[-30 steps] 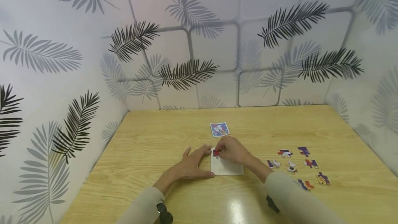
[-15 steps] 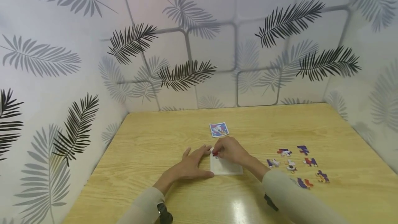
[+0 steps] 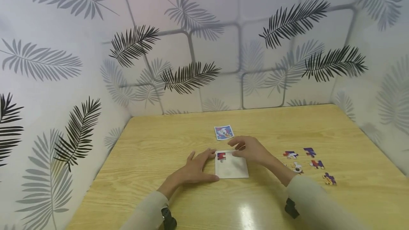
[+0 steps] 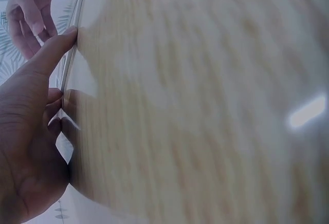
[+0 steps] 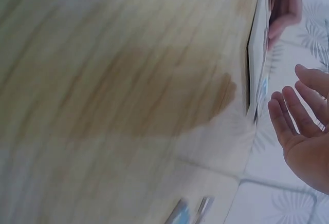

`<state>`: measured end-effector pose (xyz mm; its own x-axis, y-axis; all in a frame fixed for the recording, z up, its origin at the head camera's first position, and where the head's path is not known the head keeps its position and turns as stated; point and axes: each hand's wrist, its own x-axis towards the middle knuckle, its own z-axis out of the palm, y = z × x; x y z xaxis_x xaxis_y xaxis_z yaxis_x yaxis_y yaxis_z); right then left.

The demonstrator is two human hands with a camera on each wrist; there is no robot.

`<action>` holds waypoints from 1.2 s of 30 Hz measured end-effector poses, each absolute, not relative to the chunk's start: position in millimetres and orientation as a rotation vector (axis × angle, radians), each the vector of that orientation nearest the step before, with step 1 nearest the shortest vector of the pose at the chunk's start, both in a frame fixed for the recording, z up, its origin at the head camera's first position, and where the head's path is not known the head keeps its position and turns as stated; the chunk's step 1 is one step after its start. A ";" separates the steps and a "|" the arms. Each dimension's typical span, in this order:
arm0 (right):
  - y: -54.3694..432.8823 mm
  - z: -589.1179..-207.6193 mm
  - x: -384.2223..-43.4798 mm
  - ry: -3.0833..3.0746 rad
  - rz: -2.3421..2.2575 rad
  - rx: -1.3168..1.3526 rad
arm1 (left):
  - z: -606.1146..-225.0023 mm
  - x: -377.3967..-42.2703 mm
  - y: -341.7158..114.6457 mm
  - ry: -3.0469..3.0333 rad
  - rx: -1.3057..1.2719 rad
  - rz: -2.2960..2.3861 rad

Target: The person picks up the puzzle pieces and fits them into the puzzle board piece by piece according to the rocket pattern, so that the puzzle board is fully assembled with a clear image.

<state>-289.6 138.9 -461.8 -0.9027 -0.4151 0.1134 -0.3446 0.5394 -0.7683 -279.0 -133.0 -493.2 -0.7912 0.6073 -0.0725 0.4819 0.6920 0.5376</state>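
Note:
A square white puzzle tray [image 3: 231, 170] lies on the wooden table, with one red and purple jigsaw piece [image 3: 221, 156] in its upper left corner. My left hand [image 3: 198, 169] is spread along the tray's left side, thumb at the lower corner and fingertips at the upper one. In the left wrist view the thumb [image 4: 59, 47] touches the tray's edge. Above the tray's upper right part is my right hand [image 3: 250, 149], holding nothing. Its fingers look loosely bent and apart in the right wrist view, beside the tray's raised edge [image 5: 255, 49].
Several loose jigsaw pieces [image 3: 316, 164] lie on the right of the table, partly hidden by the right forearm. A small picture card [image 3: 224, 132] with a white cartoon figure sits behind the tray. A patterned wall [image 3: 204, 52] borders the table's back edge [image 3: 179, 113].
My right hand has let go of the red and purple piece, which now shows in the tray's corner, and has moved right. The left hand keeps its place at the tray.

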 end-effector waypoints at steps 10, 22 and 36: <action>179.5 -462.3 -282.7 2.622 -1.409 -0.577 | -496.0 -279.3 -134.7 2.670 0.887 0.751; 211.1 -455.9 -274.6 2.585 -1.457 -0.523 | -496.5 -278.9 -135.1 2.674 0.886 0.762; 257.3 -457.5 -266.9 2.484 -1.524 -0.462 | -497.9 -278.4 -135.4 2.688 0.886 0.763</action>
<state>-266.9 257.3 -457.5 -0.9334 -0.3589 0.0006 -0.1630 0.4226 -0.8915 -278.4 -135.4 -497.9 -0.7972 0.6027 -0.0357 0.4941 0.6852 0.5351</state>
